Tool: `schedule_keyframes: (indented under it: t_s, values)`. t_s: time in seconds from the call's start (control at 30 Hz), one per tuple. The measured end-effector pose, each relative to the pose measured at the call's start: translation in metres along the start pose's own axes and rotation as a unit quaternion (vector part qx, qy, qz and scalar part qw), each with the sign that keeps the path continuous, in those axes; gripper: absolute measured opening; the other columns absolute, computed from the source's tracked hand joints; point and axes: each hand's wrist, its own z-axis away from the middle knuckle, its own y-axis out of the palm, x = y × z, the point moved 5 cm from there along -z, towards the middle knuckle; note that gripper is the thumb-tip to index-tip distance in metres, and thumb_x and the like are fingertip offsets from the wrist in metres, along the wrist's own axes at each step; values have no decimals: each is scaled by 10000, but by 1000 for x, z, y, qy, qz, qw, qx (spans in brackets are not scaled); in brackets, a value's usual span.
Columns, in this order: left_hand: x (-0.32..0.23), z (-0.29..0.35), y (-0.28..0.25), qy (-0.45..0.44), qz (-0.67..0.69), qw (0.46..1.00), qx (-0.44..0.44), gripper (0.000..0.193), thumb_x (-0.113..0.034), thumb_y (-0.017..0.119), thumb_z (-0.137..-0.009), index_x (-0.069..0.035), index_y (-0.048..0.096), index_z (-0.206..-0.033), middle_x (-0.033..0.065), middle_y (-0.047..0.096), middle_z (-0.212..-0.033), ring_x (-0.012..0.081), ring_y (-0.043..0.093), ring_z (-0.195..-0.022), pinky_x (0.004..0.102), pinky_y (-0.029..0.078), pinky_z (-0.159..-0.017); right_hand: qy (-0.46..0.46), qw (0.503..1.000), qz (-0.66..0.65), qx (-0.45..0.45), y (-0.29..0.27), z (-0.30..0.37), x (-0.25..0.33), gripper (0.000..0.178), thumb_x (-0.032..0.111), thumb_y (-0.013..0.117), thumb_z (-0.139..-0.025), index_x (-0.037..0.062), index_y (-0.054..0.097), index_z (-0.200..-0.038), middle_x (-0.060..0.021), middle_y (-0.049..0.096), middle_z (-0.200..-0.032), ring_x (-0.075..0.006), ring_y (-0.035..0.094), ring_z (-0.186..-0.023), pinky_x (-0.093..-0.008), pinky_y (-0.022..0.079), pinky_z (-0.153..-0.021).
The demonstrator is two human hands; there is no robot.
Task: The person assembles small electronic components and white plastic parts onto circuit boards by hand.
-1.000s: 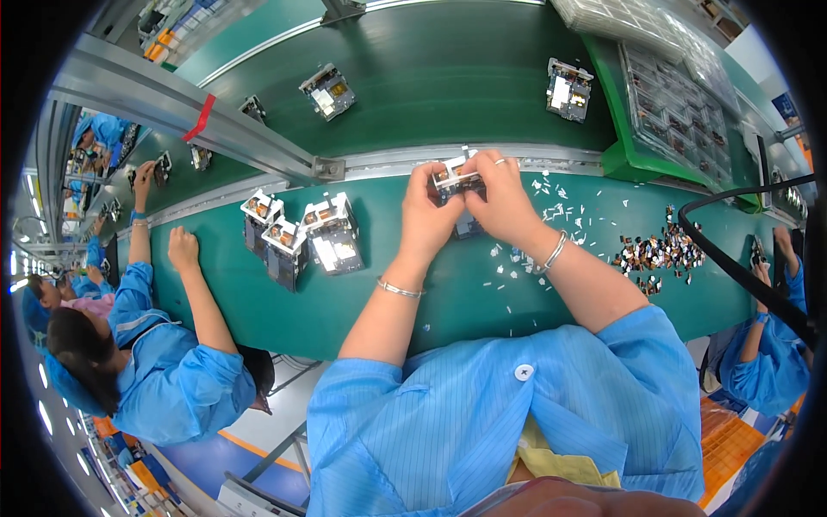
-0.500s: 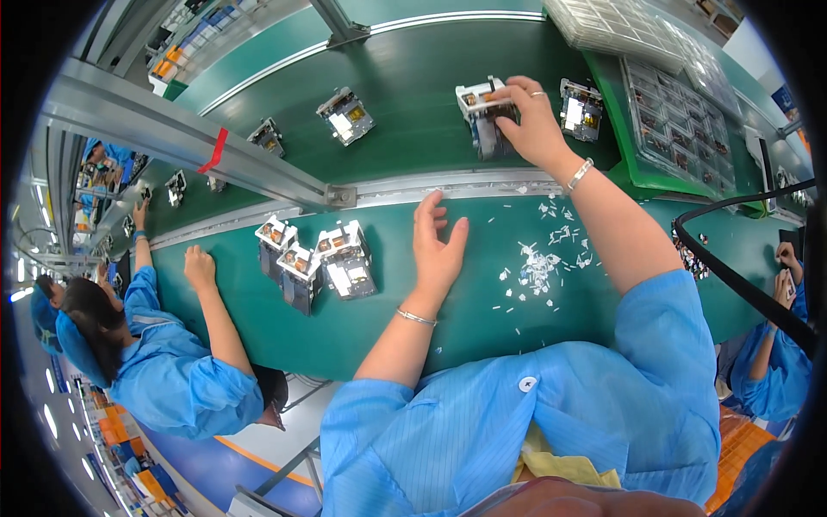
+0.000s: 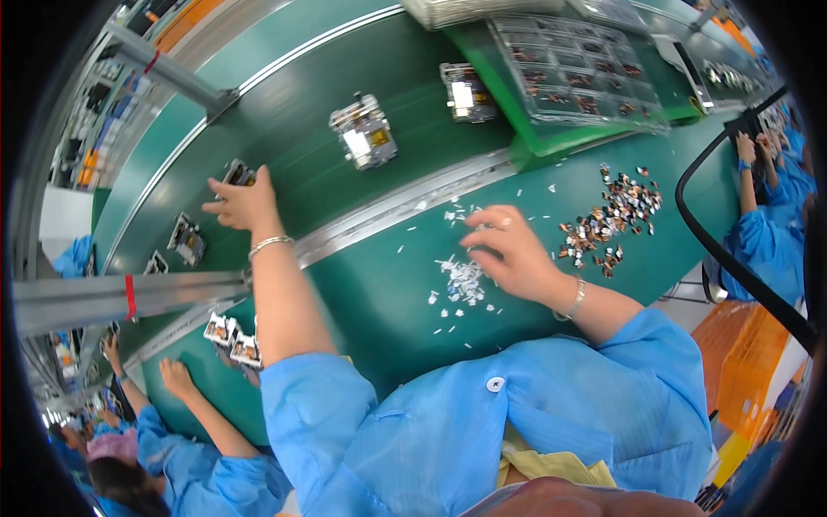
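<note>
My left hand [image 3: 244, 205] reaches over the green conveyor belt [image 3: 297, 129], fingers spread beside a small black-and-silver device module [image 3: 239, 172]. The hand partly covers this module; whether it touches is unclear. A white-topped module [image 3: 363, 133] with a yellow patch lies on the belt to its right, and another module [image 3: 469, 92] lies farther right. Above the green worktable, my right hand [image 3: 514, 254] hangs with its thumb and fingers apart and nothing visible in them. Just left of it lies a heap of small white pieces [image 3: 463, 281].
Two white-framed modules [image 3: 233, 340] stand left, partly behind my left arm. Copper-coloured small parts [image 3: 612, 211] are scattered right. Clear compartment trays [image 3: 577, 73] sit on a green stand [image 3: 551, 142]. A metal post [image 3: 172, 297] and black cable [image 3: 689, 185] flank me. Co-workers sit both sides.
My right hand has let go of the white-topped module on the belt and come down over the table. My left hand has moved from the table out over the belt. The view has shifted right.
</note>
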Motion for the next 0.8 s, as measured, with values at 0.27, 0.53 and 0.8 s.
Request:
schedule_keyframes:
  t_s: [0.27, 0.53, 0.8]
  values:
    - [23, 7, 19, 82, 152, 983, 69, 755, -280, 702, -724, -106, 421, -1402, 281, 294, -1469, 387, 242, -1407, 456, 293, -1103, 190, 903, 323, -210, -156, 53, -109, 139, 116, 663, -833, 65, 680, -960, -113, 648, -988, -323, 567, -955, -423, 441, -851]
    - [9, 195, -62, 235, 291, 895, 242, 699, -117, 761, -690, -117, 490, -1334, 265, 62, -1541, 411, 296, -1389, 423, 346, -1113, 397, 827, 369, -151, -179, 34, -158, 146, 241, 720, -821, 126, 717, -911, -66, 658, -1010, -327, 572, -1005, -478, 446, -849]
    - [-3, 268, -125, 385, 212, 892, 101, 636, -125, 802, -719, -109, 533, -1295, 227, 389, -1418, 390, 405, -1248, 463, 376, -1025, 167, 970, 61, -168, -108, 18, -76, 66, 28, 620, -881, 28, 578, -932, -92, 654, -829, -224, 634, -789, -343, 502, -720]
